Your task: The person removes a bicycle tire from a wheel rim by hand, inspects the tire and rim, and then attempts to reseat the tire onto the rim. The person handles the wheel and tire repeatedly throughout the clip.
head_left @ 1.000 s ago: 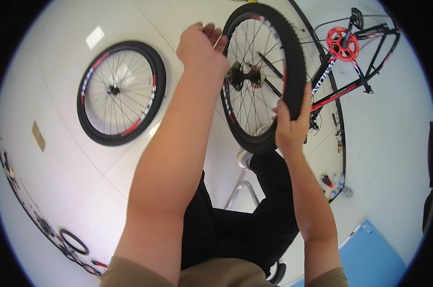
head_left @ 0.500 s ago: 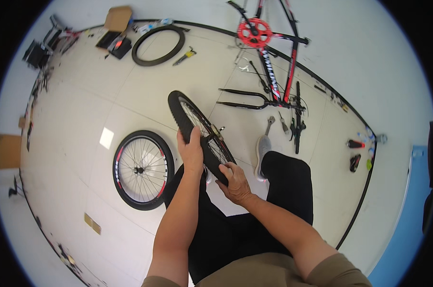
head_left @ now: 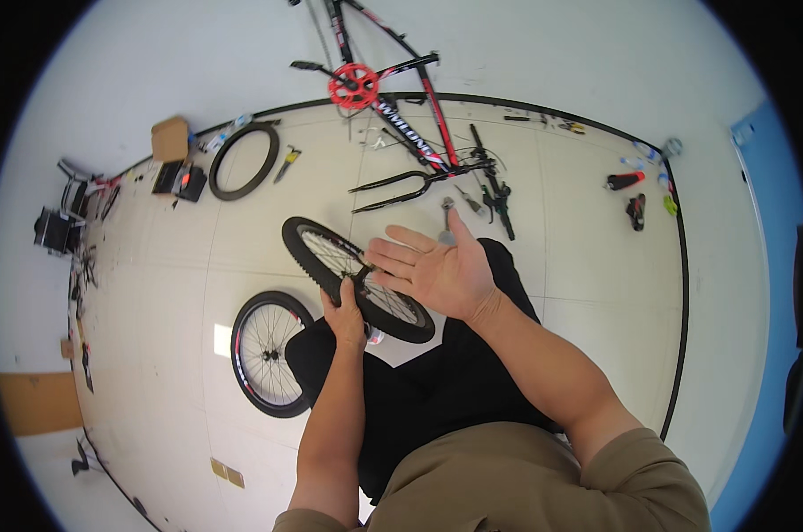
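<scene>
A bicycle wheel with a black knobby tyre (head_left: 391, 324) is tilted in front of my knees. My left hand (head_left: 343, 317) is closed round the near left part of its tyre, the thumb toward the spokes. Raised off the wheel, my right hand (head_left: 444, 273) is open with the palm up and fingers spread, holding nothing. It covers part of the wheel's right side. Another wheel (head_left: 271, 355), with red and white rim markings, lies on the floor to the left, beside my left knee.
A black and red bicycle frame (head_left: 406, 124) with a red chainring (head_left: 354, 86) leans at the far wall. Its fork (head_left: 393, 191) points left. Handlebar parts (head_left: 497, 199) and a wrench (head_left: 447, 211) lie nearby. Farther left are a loose tyre (head_left: 217, 168) and a cardboard box (head_left: 169, 139).
My right hand has let go of the tyre and turned palm up. The held wheel has tipped flatter. The whole view has shifted, showing more of the wall.
</scene>
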`<action>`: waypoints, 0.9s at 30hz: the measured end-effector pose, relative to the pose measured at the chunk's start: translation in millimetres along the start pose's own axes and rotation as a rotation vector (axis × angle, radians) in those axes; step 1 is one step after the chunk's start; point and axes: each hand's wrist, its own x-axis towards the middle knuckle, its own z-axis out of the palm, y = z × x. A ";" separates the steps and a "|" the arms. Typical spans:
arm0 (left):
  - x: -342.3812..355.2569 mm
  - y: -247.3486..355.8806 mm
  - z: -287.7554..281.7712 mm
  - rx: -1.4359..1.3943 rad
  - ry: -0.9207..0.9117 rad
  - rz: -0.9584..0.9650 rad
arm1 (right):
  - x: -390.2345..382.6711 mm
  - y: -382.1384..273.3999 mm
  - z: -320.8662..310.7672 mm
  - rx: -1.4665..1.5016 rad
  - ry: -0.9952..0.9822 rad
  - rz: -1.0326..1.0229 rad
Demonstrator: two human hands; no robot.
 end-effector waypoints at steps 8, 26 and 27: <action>-22.4 -2.5 1.0 0.024 -0.078 -0.107 | -68.8 -35.8 44.6 -0.109 -0.041 -0.156; -48.3 -8.4 -13.4 0.039 -0.065 -0.188 | -170.0 -22.7 11.4 -0.101 0.544 -0.386; -47.0 -9.4 -14.0 0.053 -0.068 -0.182 | -170.4 -22.5 11.2 -0.096 0.564 -0.385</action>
